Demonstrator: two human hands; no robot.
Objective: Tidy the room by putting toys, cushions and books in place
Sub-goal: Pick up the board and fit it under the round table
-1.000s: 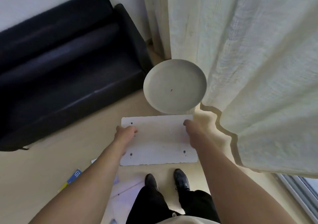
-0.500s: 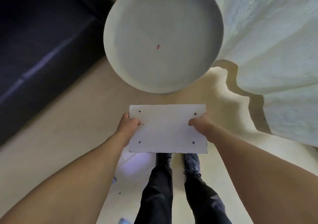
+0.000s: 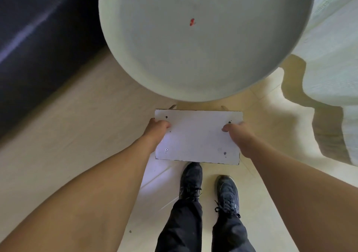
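Two hands are gripping a flat white rectangular board [image 3: 195,137] with small screw heads near its corners, holding it level just in front of the big round pale-grey tabletop [image 3: 203,38]. The left hand [image 3: 157,129] is clamping the board's left short edge, thumb curled over the top face; the right hand [image 3: 235,133] is doing the same at the right short edge, thumb lying on top beside a screw. What the fingers underneath are doing cannot be seen.

Two small wooden ends are peeking out at the board's far edge, on the side nearest the tabletop (possibly legs fixed underneath, which would make this a little stool or stand, though that is a guess). The board is looking rigid and not sagging between the hands, so it is probably stiff and fairly light. Its painted face is likely smooth and a bit slippery, so taking it by both short edges, fingers wrapped under, seems the sound hold.

Below the board, nearer the person than the tabletop, two dark shoes [image 3: 209,187] are standing on the pale floor [image 3: 77,135]. Left of the tabletop a dark sofa [image 3: 38,38] is showing; right of it a cream curtain [image 3: 333,48] is hanging.
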